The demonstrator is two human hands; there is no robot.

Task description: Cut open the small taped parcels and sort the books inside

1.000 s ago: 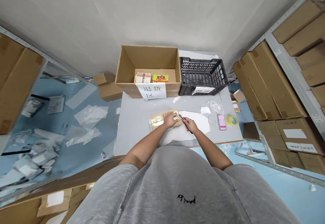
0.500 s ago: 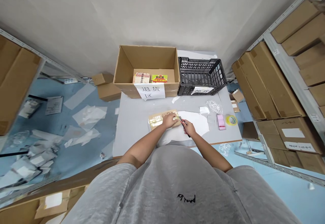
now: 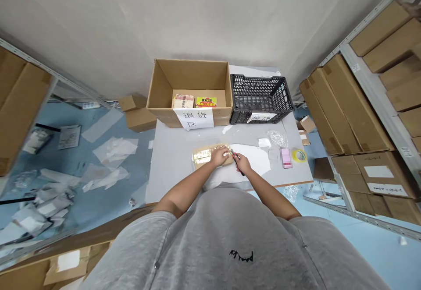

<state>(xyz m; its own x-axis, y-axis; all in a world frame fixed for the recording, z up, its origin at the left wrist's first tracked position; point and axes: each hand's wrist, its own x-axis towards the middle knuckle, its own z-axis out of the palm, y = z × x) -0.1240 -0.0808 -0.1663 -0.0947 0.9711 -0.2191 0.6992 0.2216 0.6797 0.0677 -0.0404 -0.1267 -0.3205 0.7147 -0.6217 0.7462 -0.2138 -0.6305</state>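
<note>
You are pressing your left hand [image 3: 219, 155] palm down on a kraft-paper parcel [image 3: 204, 156] banded with shiny gold tape, your fingers lying together across its right end without wrapping around it. Your right hand [image 3: 242, 163] is clamping a box cutter [image 3: 237, 163] with its fingers curled around the handle, and the blade end is pointing up and left at the parcel's right edge, though you cannot tell from this view whether the tip is touching it. The parcel is lying near the front edge of a pale grey table [image 3: 173, 163], partly over a white plastic sheet [image 3: 255, 158] that is spreading out to its right. Farther right on the table, you are working near a small pink package [image 3: 286, 157], a roll of yellow tape [image 3: 299, 155], a crumpled piece of clear bubble wrap [image 3: 277, 138] and a scrap of white paper [image 3: 264, 143]. At the back of the table, an open cardboard box [image 3: 189, 77] with a taped-on paper sign [image 3: 193, 118] is holding two small printed boxes [image 3: 194, 101], and a black plastic crate [image 3: 261, 98] is standing right beside it. Down to your left, pale packaging scraps [image 3: 39, 206] are lying across the blue floor, while brown cartons [image 3: 348, 106] are filling the metal shelving on your right
</note>
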